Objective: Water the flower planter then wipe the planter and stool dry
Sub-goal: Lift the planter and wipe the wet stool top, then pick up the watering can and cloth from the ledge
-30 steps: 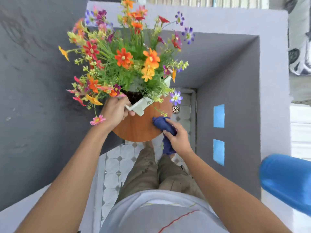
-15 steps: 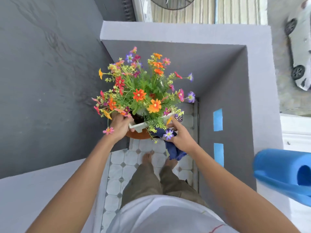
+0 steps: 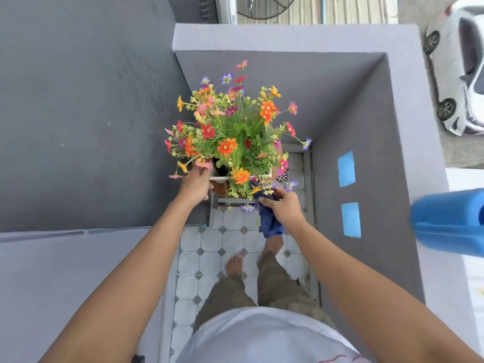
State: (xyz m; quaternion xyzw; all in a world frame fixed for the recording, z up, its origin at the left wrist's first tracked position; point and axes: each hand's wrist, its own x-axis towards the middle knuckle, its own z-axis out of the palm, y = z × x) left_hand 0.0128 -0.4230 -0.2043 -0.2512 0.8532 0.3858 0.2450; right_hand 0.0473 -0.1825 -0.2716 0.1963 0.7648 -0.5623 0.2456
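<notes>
A white planter full of orange, red and purple flowers sits on a round wooden stool, which the blooms mostly hide. My left hand grips the planter's near left rim. My right hand holds a dark blue cloth at the planter's near right corner, against the stool top. The cloth's tail hangs down below the hand.
Grey walls close in on the left, far side and right. A blue watering can rests on the right ledge. White tiled floor with a drain lies below, my bare feet on it. A white car is parked outside.
The view has pulled back and up, so the planter looks smaller and farther away. My right hand with the cloth has shifted from the stool's open top to under the flowers at the planter's right corner.
</notes>
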